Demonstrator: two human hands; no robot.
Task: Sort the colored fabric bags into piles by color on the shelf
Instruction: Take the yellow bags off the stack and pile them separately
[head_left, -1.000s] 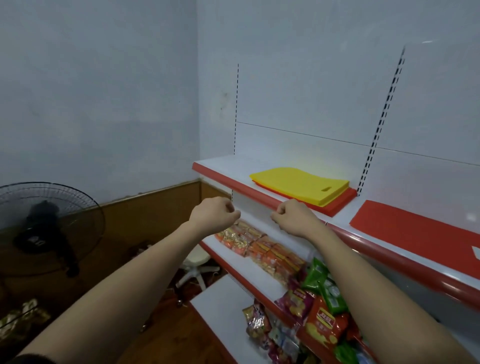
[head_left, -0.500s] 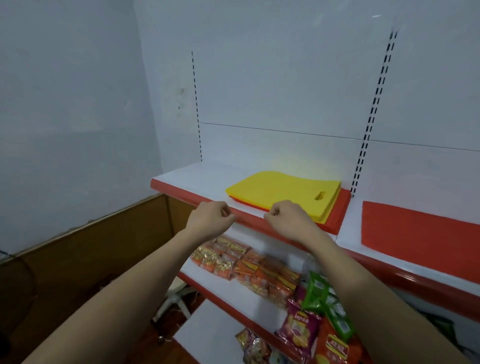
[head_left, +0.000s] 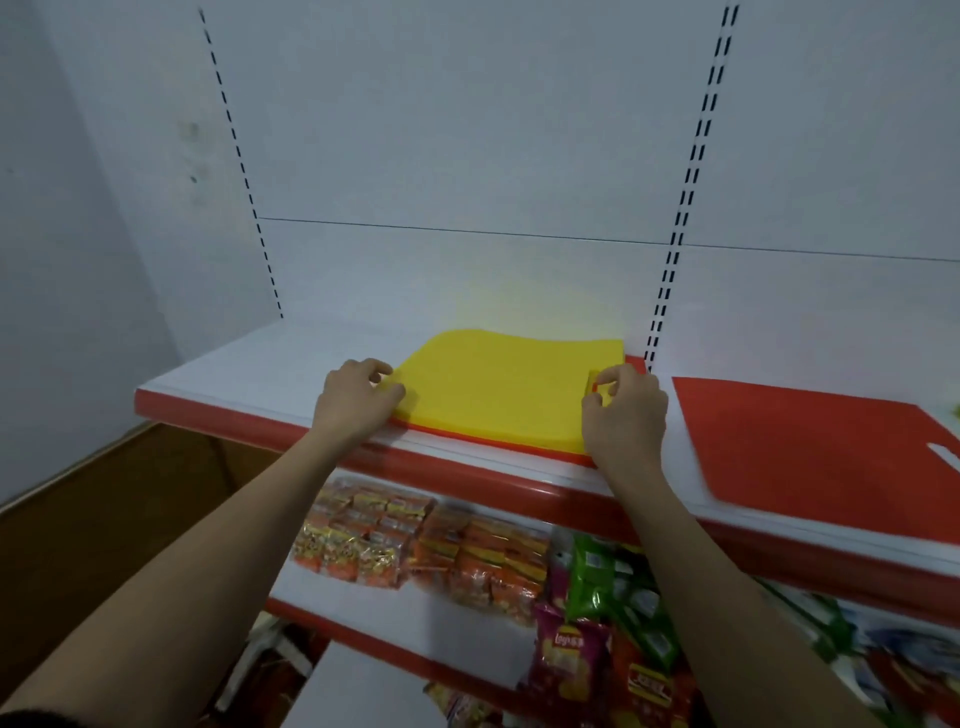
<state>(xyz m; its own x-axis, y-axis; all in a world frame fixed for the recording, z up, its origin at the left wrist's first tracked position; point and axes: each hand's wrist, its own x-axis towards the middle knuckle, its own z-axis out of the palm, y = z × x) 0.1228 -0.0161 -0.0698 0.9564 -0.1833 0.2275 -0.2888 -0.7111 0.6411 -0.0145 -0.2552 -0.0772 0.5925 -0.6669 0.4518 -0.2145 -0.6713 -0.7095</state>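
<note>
Both hands are up at the top shelf (head_left: 270, 364), 1 at each end of the yellow bag pile (head_left: 498, 384). The left hand (head_left: 358, 400) pinches the pile's front-left corner w/ curled fingers. The right hand (head_left: 623, 410) nips the right edge betw. thumb and forefinger, near the front-right corner. The yellow pile lies flat on the shelf, approx. centre, w/ a red bag (head_left: 498, 446) under it showing as a thin strip along the front edge. A 2nd red bag pile (head_left: 821, 447) lies flat to the right, apart from the yellow. Snack packets (head_left: 415, 551) fill the lower shelf.
</note>
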